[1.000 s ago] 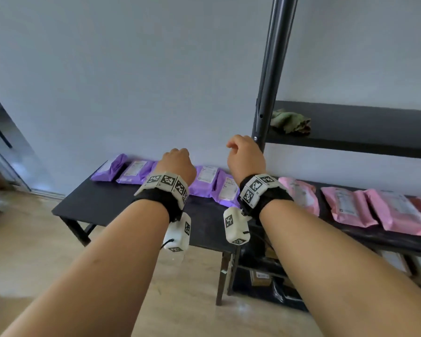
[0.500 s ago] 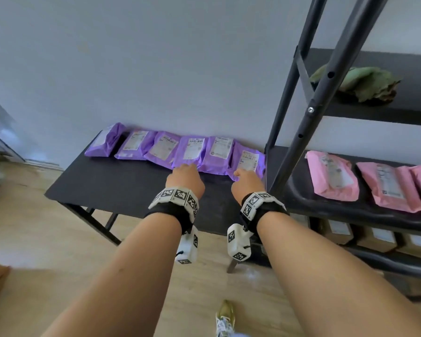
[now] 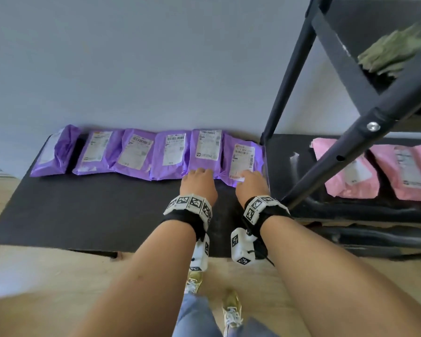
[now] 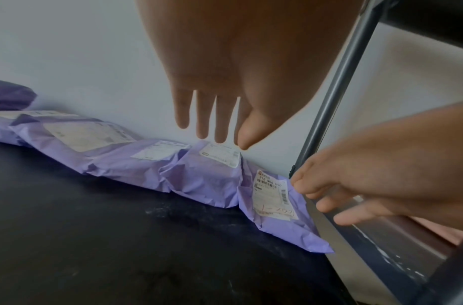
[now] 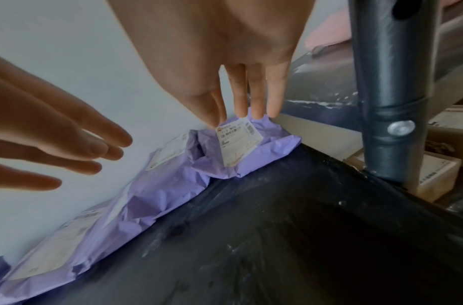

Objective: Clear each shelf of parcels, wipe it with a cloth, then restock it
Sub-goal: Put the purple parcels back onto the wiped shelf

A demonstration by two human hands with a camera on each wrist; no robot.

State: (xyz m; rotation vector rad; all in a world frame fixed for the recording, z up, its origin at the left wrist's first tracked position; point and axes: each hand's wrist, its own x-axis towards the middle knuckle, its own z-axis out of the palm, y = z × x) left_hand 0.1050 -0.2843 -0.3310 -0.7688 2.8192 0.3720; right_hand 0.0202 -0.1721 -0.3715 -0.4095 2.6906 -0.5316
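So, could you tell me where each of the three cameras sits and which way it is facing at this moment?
Head: worn on the head, looking forward and down at the purple parcels on the black table; both forearms, left hand, right hand and shoes show.
Left wrist: under the left wrist, looking along the open fingers toward the wall; the right hand enters from the right.
Right wrist: under the right wrist, looking along its fingers, beside the rack post; the left hand enters from the left.
Shared: all three show the labelled end parcel.

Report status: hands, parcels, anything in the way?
Both hands open: left hand and right hand over the end purple parcels, no grip yet. Rack post close beside the right hand. Cloth on the upper shelf.
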